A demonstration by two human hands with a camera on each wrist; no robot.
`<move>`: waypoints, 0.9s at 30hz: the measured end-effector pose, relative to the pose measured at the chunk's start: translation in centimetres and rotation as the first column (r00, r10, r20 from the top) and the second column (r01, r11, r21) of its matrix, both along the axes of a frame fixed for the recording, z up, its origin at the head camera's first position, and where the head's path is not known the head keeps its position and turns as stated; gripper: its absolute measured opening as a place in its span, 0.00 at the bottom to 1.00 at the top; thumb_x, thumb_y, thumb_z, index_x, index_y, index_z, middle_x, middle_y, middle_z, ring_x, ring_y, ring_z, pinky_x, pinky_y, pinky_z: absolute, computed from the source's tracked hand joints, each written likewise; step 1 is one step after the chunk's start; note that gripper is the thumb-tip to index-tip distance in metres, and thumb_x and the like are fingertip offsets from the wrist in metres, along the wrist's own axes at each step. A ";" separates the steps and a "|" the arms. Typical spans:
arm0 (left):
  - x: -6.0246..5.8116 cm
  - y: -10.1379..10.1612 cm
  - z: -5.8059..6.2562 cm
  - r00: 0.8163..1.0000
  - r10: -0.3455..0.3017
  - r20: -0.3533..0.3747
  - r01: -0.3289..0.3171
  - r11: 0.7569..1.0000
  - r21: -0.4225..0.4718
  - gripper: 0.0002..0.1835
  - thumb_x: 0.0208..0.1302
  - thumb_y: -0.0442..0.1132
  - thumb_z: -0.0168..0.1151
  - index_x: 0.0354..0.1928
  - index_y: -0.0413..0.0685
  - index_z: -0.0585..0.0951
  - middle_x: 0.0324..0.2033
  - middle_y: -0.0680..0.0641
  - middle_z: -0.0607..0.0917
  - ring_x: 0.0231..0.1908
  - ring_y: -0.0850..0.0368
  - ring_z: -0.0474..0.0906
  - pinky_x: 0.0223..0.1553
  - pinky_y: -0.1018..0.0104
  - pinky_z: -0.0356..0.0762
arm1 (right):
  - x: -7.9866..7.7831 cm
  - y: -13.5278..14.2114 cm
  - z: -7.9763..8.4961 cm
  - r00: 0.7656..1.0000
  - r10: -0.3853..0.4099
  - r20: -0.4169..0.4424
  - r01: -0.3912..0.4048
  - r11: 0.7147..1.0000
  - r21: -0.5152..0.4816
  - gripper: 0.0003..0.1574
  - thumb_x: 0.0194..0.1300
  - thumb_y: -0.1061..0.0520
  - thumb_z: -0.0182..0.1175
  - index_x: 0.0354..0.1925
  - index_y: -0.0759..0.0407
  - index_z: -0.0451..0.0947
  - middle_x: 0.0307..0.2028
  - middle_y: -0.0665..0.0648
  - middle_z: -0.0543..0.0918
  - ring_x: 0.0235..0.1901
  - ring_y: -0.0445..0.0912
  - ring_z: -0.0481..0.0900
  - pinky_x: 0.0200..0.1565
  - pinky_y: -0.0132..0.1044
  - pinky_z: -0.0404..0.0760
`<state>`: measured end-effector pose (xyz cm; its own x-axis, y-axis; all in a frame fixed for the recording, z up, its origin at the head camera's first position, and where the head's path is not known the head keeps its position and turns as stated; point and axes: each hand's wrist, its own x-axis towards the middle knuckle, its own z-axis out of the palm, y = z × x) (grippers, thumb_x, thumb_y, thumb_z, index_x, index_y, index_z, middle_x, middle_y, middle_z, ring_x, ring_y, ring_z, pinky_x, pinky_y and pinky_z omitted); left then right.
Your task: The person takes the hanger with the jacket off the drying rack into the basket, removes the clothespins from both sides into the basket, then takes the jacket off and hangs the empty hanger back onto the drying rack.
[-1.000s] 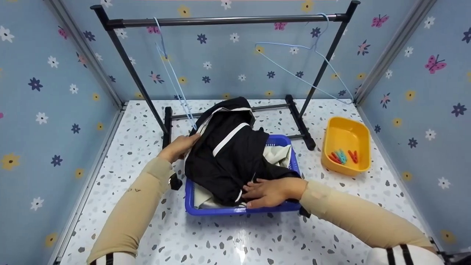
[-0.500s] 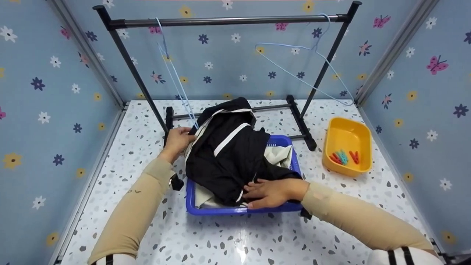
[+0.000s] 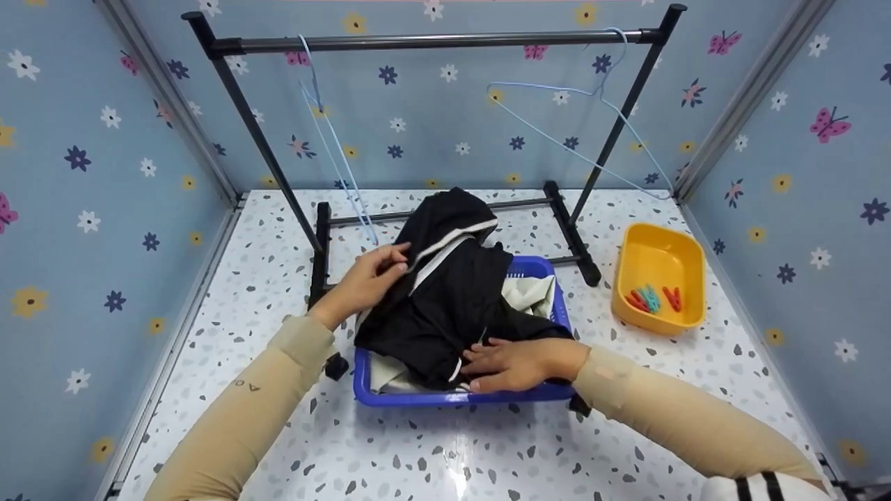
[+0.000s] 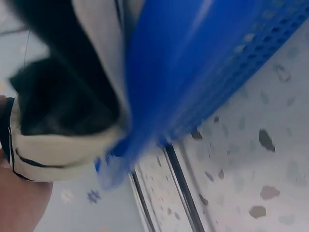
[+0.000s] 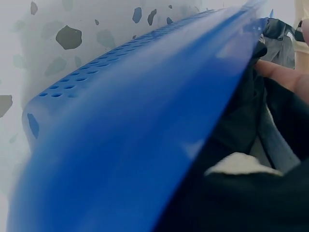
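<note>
A black garment with white trim lies heaped over a blue plastic basket, its far part overhanging the back. My left hand pinches the garment's left edge, where a flap is folded over toward the right. In the left wrist view, the cream-lined black cloth hangs beside the basket wall. My right hand rests on the garment at the basket's front rim, fingers spread. Pale cloth shows under the garment at the basket's right side.
A black clothes rack stands behind the basket. Two blue wire hangers hang from it, a left hanger and a right hanger. A yellow basin with red and teal clothespins sits at the right. Patterned walls enclose the floor.
My left hand has moved right and slightly inward, folding the garment's left edge over, so the opening seen before is covered. My right hand stays in place.
</note>
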<state>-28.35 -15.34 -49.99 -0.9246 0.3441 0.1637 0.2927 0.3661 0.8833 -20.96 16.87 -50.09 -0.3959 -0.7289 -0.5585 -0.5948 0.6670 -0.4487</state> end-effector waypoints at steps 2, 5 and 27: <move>1.0 0.6 0.4 0.998 -0.063 -0.025 0.062 0.998 -0.032 0.08 0.85 0.32 0.59 0.50 0.32 0.82 0.78 0.30 0.78 0.82 0.29 0.70 0.88 0.36 0.61 | -0.1 0.0 0.0 1.000 0.006 -0.003 -0.006 1.000 -0.011 0.44 0.90 0.31 0.43 0.87 0.53 0.65 0.91 0.61 0.56 0.93 0.59 0.49 0.93 0.57 0.44; 2.4 1.6 1.2 0.984 -0.165 -0.062 0.160 0.984 -0.079 0.08 0.86 0.35 0.58 0.49 0.37 0.83 0.76 0.32 0.81 0.80 0.32 0.74 0.85 0.36 0.68 | -0.1 0.2 0.1 1.000 0.013 -0.006 -0.014 0.999 -0.031 0.43 0.90 0.32 0.43 0.87 0.52 0.66 0.91 0.61 0.57 0.92 0.59 0.50 0.93 0.58 0.45; 5.9 4.8 1.5 0.921 -0.255 -0.296 0.064 0.845 -0.531 0.13 0.81 0.37 0.67 0.60 0.42 0.78 0.47 0.38 0.89 0.47 0.39 0.90 0.52 0.42 0.89 | -8.0 3.6 6.7 0.887 -0.455 -0.079 0.346 0.767 -0.540 0.17 0.82 0.57 0.64 0.57 0.69 0.89 0.51 0.68 0.94 0.41 0.42 0.89 0.53 0.41 0.91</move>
